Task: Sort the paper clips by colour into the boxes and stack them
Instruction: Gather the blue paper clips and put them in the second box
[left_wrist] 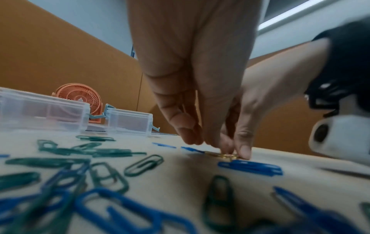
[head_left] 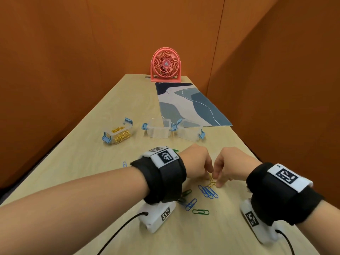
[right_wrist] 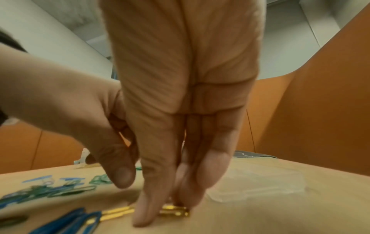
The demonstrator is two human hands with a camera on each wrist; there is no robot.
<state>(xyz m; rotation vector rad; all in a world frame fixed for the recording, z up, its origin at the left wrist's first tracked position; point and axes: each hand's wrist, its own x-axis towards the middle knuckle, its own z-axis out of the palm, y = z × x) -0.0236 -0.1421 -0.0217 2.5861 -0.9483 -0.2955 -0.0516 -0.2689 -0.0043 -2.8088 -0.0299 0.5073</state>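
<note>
While hands meet, right hand (head_left: 228, 165) pinching gold clips (head_left: 212, 182)

Bare forearms wear black wrist straps (head_left: 161, 177) with white coded tags, white cameras (head_left: 156, 216) and black cables.

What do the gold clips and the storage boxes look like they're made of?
Gold paper clips: likely bare or plated metal wire, since they glint brightly. Boxes: apparently clear, slightly frosted plastic, since the contents show through, with opaque light-blue plastic latches.

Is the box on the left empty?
No. The clear plastic box with blue clasps has a pile of gold paper clips inside and no lid on.
</note>
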